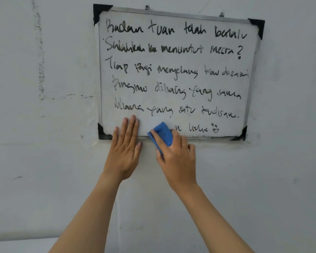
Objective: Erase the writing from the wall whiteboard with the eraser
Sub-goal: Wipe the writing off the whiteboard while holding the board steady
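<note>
A small whiteboard (175, 83) with a metal frame and black corner caps hangs on the wall, covered with several lines of black handwriting (173, 50). My right hand (177, 157) grips a blue eraser (161, 135) and holds it against the board's bottom edge, at the left part of the last line. The board surface left of the eraser, on that bottom line, is blank. My left hand (126, 148) lies flat with straight fingers over the lower left of the board and the wall beneath it.
The wall (44, 161) around the board is pale grey with scuff marks and a dotted residue line at the left (41, 70). Two small hooks (147, 7) hold the board's top edge. A lighter surface shows at the bottom left corner (16, 247).
</note>
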